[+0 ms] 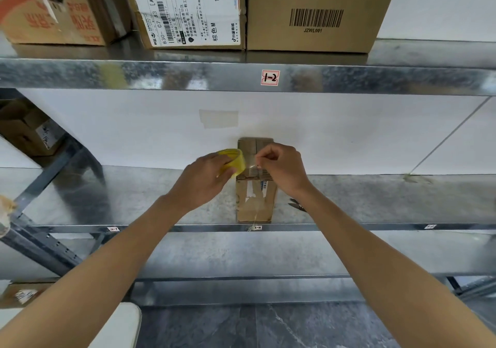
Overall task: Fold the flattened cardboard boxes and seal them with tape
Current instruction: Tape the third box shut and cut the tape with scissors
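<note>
A small brown cardboard box (255, 202) stands folded on the middle metal shelf (134, 194), its open top flaps toward the white wall. My left hand (206, 176) grips a yellow tape roll (233, 161) just left of the box top. My right hand (281, 167) pinches the clear tape end (251, 165) pulled from the roll, holding it above the box's top seam. Old white label scraps and a loose tape strand show on the box's front face.
Small black scissors (297, 205) lie on the shelf right of the box. Three cardboard boxes (316, 12) sit on the upper shelf. Another box (24, 130) stands at far left. A white rounded seat edge (120, 326) is at bottom left.
</note>
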